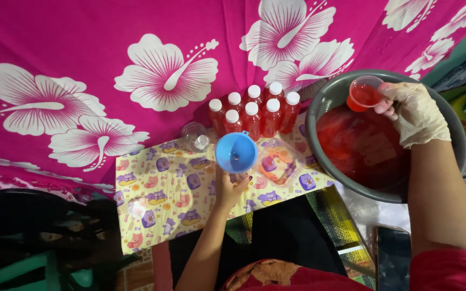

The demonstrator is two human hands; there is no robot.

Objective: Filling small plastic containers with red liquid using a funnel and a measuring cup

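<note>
Right of centre in the frame, the left hand (232,188) is closed around something just below a blue funnel (236,152); the funnel's wide mouth hides what sits under it, so it is probably a bottle neck, but the view does not settle that. The fingers wrap upward from below, thumb to the right.

At the upper right, the right hand (413,113), in a pale thin glove, pinches a small clear cup (363,93) by its rim between thumb and fingers. The cup is tilted a little and holds red liquid. It hangs over the far edge of a large grey basin (319,102), which is filled with the same red liquid and takes up most of the right side of the frame.

Above the funnel, at the upper centre, stands a tight cluster of red-filled bottles with white caps (254,113), touching one another. Just left of them lies an empty clear bottle (195,136). Between funnel and basin sits a clear plastic lid (279,161), flat on a yellow patterned sheet (157,205) that covers the low surface in the middle of the frame. A pink cloth with white flowers (109,70) spreads across the whole upper left. A dark phone (393,258) lies at the lower right.
</note>
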